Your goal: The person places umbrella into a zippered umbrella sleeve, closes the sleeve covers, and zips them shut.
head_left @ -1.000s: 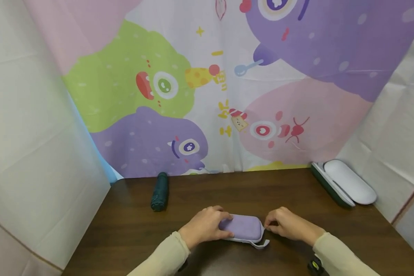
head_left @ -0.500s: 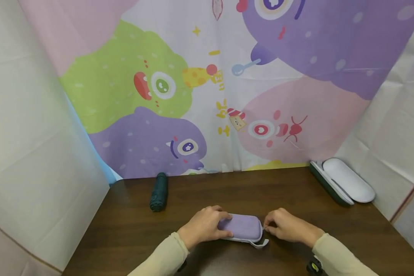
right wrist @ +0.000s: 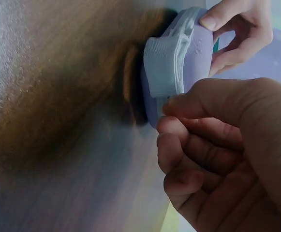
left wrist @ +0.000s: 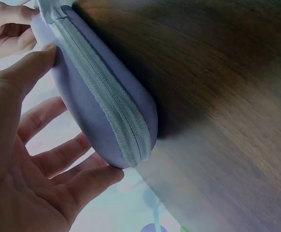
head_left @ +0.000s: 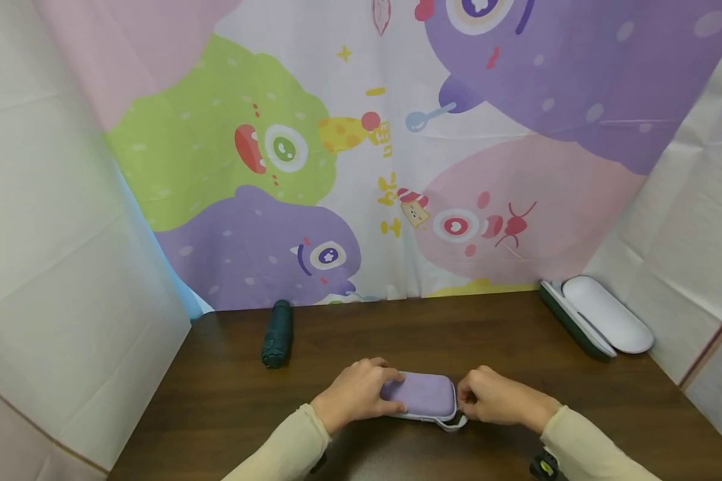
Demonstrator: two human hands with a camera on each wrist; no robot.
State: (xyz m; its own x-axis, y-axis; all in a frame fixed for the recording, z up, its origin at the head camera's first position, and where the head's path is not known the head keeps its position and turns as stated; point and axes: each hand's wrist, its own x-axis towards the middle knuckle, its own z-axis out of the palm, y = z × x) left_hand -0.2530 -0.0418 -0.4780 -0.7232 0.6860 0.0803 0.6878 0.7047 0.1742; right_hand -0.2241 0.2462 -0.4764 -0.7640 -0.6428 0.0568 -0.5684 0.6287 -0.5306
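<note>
A lavender zip case (head_left: 427, 394) with pale zip tape lies on the table. My left hand (head_left: 356, 394) grips its left part, thumb on the near side and fingers on the far side. In the left wrist view, the zip (left wrist: 101, 92) runs along the case's side, its teeth together. At the case's right end, my right hand (head_left: 496, 397) pinches the zipper pull between thumb and forefinger; the fingertips mostly hide the pull. A pale strap loop (right wrist: 164, 67) hangs from that end, close beside the right thumb.
A rolled dark green umbrella (head_left: 278, 334) lies at the back left of the brown table (head_left: 216, 414). At the back right sits an open glasses case (head_left: 608, 317), green outside and white inside. A cartoon-printed cloth (head_left: 391, 267) hangs behind the table.
My right hand has shifted slightly toward the near side along the case's end, its fingers more tightly curled and now by the strap's tip. My left hand and the case stay put.
</note>
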